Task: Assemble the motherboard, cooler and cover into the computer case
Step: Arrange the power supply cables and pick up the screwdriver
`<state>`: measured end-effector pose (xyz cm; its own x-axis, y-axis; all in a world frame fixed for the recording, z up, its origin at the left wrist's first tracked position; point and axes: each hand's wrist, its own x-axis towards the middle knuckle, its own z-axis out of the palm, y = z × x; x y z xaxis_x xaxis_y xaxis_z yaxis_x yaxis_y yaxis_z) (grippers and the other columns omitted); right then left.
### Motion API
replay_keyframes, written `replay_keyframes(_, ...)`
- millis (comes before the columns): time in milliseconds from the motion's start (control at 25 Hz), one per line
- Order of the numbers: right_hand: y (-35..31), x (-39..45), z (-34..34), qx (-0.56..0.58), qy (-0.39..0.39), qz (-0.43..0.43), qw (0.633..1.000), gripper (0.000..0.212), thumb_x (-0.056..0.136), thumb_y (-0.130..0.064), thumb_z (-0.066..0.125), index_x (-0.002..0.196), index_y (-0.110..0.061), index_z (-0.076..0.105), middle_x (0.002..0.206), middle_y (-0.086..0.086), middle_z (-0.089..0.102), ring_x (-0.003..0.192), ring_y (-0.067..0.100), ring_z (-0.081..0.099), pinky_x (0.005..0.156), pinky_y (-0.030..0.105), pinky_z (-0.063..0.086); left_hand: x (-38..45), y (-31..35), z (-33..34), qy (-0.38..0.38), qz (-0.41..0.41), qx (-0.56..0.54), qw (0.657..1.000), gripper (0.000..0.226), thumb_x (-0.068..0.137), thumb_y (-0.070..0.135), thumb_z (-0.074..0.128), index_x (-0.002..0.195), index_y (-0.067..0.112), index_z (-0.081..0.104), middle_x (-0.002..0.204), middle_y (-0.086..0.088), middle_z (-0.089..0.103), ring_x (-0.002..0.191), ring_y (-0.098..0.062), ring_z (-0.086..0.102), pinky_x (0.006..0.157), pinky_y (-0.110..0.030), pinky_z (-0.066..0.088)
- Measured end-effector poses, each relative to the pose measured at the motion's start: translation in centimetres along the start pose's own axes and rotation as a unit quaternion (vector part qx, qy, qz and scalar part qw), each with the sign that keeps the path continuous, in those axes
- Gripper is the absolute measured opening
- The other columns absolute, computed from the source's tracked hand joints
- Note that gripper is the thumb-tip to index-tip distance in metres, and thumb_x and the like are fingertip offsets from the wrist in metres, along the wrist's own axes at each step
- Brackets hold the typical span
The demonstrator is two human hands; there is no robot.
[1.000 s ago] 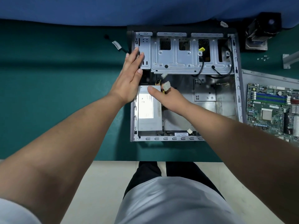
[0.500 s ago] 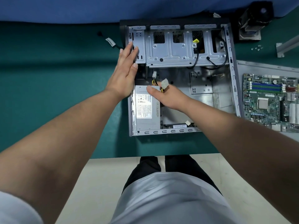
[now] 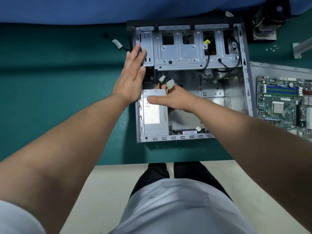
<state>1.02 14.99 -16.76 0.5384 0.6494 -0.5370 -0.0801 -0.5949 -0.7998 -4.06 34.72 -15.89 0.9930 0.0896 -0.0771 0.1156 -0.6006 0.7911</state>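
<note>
The open grey computer case (image 3: 246, 78) lies on its side on the green table. My left hand (image 3: 133, 75) lies flat, fingers straight, against the case's left wall by the drive cage (image 3: 182, 53). My right hand (image 3: 173, 98) is inside the case beside the power supply (image 3: 153, 119); its thumb lies on the supply's top and its fingers hold white power connectors (image 3: 170, 84) on yellow and black wires. The motherboard (image 3: 283, 103) rests on the grey cover panel (image 3: 276, 69) to the right of the case. The black cooler (image 3: 268, 19) stands at the far right.
Several small screws (image 3: 272, 48) and a grey metal bracket (image 3: 302, 48) lie at the far right. A black cable with a white tag (image 3: 117, 43) trails left of the case. The table's front edge runs just below the case.
The view has shifted slightly; both hands stay in nearly the same places on the case, with the right hand still holding the connectors.
</note>
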Motion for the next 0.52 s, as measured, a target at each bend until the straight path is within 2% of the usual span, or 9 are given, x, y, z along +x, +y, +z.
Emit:
replay_keyframes(80,-0.5,0.8,-0.6,-0.078,0.018,-0.018,0.997,0.048,0.08,-0.066,0.075,0.103,-0.024,0.071,0.097,-0.008,0.073,0.094,0.009,0.068,0.084,0.027,0.051,0.0,0.0,0.0,0.001,0.0,0.003,1.0,0.052,0.111,0.024,0.031,0.162,0.017,0.026,0.172,0.0,0.007,0.159,-0.024,-0.004,0.129,-0.041,0.005)
replay_keyframes(160,-1.2,1.3,-1.5,-0.127,0.027,-0.015,0.991,0.052,0.081,-0.07,0.071,0.107,-0.025,0.072,0.1,-0.008,0.072,0.095,0.006,0.066,0.082,0.024,0.05,0.0,0.0,0.0,0.001,0.001,0.004,1.0,0.051,0.111,0.024,0.03,0.162,0.017,0.026,0.172,0.0,0.007,0.159,-0.024,-0.004,0.129,-0.039,0.005)
replay_keyframes(280,-1.2,1.3,-1.6,-0.127,0.027,-0.015,0.991,0.044,0.084,-0.066,0.071,0.105,-0.027,0.075,0.098,-0.011,0.073,0.093,-0.001,0.065,0.077,0.016,0.05,0.0,-0.1,0.0,0.002,0.002,0.005,1.0,0.051,0.111,0.025,0.03,0.162,0.017,0.026,0.172,-0.001,0.007,0.159,-0.024,-0.003,0.128,-0.035,0.004)
replay_keyframes(400,-0.9,0.9,-1.0,-0.127,0.033,-0.029,0.991,0.041,0.083,-0.065,0.072,0.103,-0.03,0.075,0.097,-0.015,0.073,0.093,-0.004,0.064,0.079,0.015,0.047,0.0,-0.1,0.0,0.004,0.002,0.005,1.0,0.052,0.111,0.025,0.03,0.162,0.017,0.026,0.172,0.0,0.008,0.159,-0.024,-0.003,0.128,-0.035,0.004)
replay_keyframes(520,-1.0,0.3,-0.7,-0.141,0.034,-0.031,0.989,0.025,0.082,-0.067,0.071,0.091,-0.044,0.068,0.097,-0.017,0.07,0.091,-0.003,0.062,0.077,0.012,0.043,0.0,-0.1,0.1,0.004,0.001,0.006,1.0,0.051,0.111,0.027,0.03,0.162,0.018,0.027,0.172,0.001,0.008,0.159,-0.024,-0.003,0.128,-0.034,0.004)
